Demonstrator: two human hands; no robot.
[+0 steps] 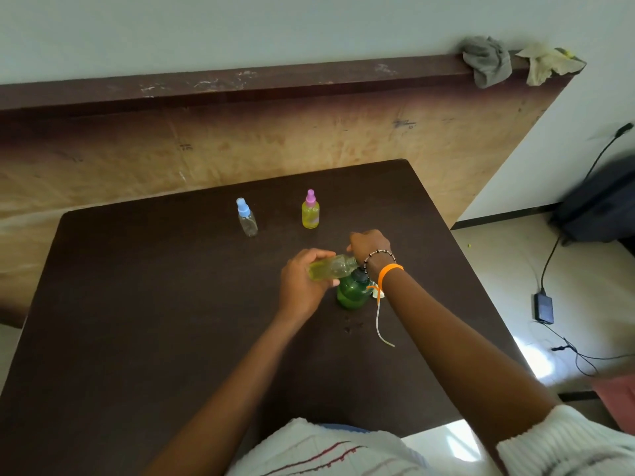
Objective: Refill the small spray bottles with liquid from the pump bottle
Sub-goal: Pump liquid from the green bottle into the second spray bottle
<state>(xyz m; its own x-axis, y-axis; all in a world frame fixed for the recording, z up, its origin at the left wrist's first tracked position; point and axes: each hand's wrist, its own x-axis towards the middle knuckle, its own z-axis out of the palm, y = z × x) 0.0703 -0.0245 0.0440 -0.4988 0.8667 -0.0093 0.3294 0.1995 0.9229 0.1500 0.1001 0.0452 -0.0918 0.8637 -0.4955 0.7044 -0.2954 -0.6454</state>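
The person's left hand (302, 280) grips a small clear bottle (331, 266) tipped nearly flat, part-filled with yellow-green liquid, its open neck pointing right toward the green pump bottle (352, 293), which stands on the dark table (137, 321) just below it. The right hand (369, 244) hovers over the pump bottle's dark top with its fingers curled downward — whether it presses the pump head or pinches a cap cannot be told, since the wrist and its orange band (390, 271) hide the contact.

The main risk looks like a spill: held this flat, the small bottle could let liquid run out at the neck, and if the neck is not lined up under the spout, a pump stroke would put liquid on the table instead. The pump bottle is not steadied by either hand around its body, so a hard or off-centre press might tip it.

Farther off stand two capped sprayers — a clear one with a blue cap (246, 218) at the left, seemingly empty, and a yellow-filled one with a pink cap (310, 211) to its right; both are well apart from the hands.
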